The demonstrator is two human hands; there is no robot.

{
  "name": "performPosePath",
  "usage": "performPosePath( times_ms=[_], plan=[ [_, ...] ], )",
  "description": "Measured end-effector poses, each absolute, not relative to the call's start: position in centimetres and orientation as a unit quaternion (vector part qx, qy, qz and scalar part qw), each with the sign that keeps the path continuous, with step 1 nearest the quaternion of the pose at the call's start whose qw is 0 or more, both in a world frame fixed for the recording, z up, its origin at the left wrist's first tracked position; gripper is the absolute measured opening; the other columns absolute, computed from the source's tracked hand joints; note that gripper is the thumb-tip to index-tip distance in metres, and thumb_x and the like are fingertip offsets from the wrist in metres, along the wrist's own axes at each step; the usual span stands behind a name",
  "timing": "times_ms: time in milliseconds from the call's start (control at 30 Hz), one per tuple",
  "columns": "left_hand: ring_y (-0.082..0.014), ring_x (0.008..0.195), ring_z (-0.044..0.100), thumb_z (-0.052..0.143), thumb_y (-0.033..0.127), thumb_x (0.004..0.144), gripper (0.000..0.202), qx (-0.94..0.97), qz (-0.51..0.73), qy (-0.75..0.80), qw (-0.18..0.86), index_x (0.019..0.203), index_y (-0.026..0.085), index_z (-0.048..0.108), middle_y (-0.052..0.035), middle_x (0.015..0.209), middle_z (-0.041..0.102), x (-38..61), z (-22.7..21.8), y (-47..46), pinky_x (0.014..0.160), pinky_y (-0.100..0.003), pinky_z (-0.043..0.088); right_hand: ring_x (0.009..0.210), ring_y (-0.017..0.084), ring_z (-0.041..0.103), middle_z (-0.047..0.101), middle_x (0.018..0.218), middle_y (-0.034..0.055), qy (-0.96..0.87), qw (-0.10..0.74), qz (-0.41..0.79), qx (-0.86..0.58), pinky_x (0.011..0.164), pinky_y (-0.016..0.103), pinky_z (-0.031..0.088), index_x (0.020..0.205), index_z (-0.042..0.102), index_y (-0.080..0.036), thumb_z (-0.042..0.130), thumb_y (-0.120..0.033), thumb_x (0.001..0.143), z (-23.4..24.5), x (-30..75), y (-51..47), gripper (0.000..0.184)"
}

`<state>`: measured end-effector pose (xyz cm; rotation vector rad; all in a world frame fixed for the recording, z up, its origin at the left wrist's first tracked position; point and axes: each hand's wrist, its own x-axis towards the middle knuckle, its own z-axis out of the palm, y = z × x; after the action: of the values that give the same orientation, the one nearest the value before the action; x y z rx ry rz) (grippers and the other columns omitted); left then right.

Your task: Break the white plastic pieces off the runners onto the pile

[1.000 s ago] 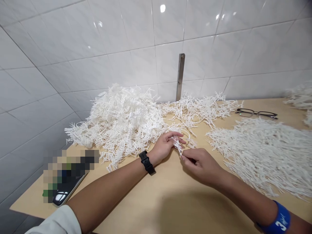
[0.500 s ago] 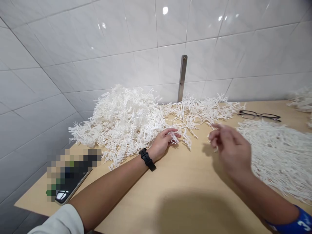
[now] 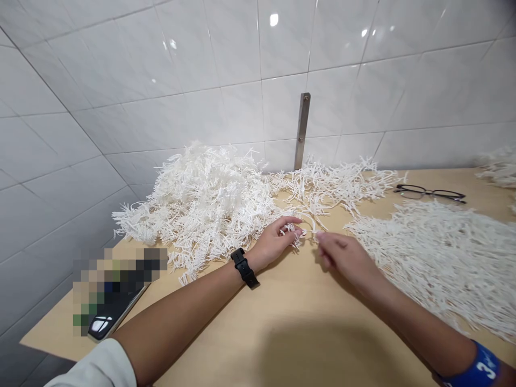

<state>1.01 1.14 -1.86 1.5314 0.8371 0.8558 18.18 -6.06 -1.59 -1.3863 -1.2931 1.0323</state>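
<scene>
The left hand (image 3: 273,242) curls shut on a small bunch of thin white plastic strips (image 3: 291,231). The right hand (image 3: 342,259) is just beside it at three o'clock, fingers close together; I cannot tell if they hold anything. A big fluffy white pile (image 3: 205,201) lies at ten o'clock on the pale wooden table (image 3: 290,333).

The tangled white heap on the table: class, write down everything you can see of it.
The tangled white heap is a fluffy mound of thin, stiff, plastic-looking branched strands, tallest near its middle. It sits on a light wooden table beside a white tiled wall, and a thinner spray runs rightward past a narrow metal strip. The person's left hand lies at its near edge, fingers among loose strands.
</scene>
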Motion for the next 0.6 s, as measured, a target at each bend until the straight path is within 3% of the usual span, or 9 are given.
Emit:
performPosePath(
  times_ms=[67, 167, 367, 600],
  plan=[
    [-0.0144, 0.086, 0.06, 0.066, 0.034, 0.086, 0.035, 0.686, 0.357, 0.338, 0.536, 0.117, 0.018, 0.064, -0.0075, 0.104, 0.069, 0.96, -1.73, 0.97, 0.075, -0.026, 0.046, 0.054, 0.014, 0.042, 0.047, 0.055, -0.0021, -0.627, 0.369, 0.348, -0.592, 0.052, 0.028, 0.029, 0.06, 0.05, -0.02, 0.058, -0.053, 0.087, -1.82, 17.7, -6.32, 0.043],
    [-0.0166, 0.091, 0.063, 0.066, 0.033, 0.087, 0.037, 0.721, 0.335, 0.308, 0.522, 0.121, 0.02, 0.064, -0.0072, 0.105, 0.071, 0.95, -1.65, 0.71, 0.076, -0.026, 0.046, 0.057, 0.016, 0.046, 0.054, 0.06, -0.0007, -0.683, 0.295, 0.285, -0.604, 0.054, 0.028, 0.03, 0.067, 0.056, -0.02, 0.055, -0.052, 0.089, -1.91, 17.51, -6.42, 0.039],
    [-0.019, 0.091, 0.066, 0.064, 0.035, 0.088, 0.043, 0.709, 0.304, 0.27, 0.576, 0.127, 0.019, 0.061, -0.0121, 0.114, 0.071, 1.09, -1.75, 0.28, 0.074, -0.028, 0.049, 0.06, 0.018, 0.051, 0.059, 0.061, 0.0024, -0.733, 0.267, 0.267, -0.566, 0.058, 0.03, 0.031, 0.064, 0.056, -0.02, 0.04, -0.045, 0.096, -1.62, 17.53, -6.39, 0.043],
    [-0.022, 0.096, 0.067, 0.058, 0.042, 0.092, 0.04, 0.688, 0.333, 0.23, 0.603, 0.119, 0.015, 0.066, -0.0139, 0.104, 0.073, 1.08, -2.36, 0.43, 0.087, -0.034, 0.05, 0.048, 0.011, 0.033, 0.036, 0.048, -0.0033, -0.747, 0.266, 0.234, -0.563, 0.051, 0.029, 0.022, 0.054, 0.031, -0.021, 0.042, -0.031, 0.089, -2.13, 17.25, -6.39, 0.038]
  ],
)
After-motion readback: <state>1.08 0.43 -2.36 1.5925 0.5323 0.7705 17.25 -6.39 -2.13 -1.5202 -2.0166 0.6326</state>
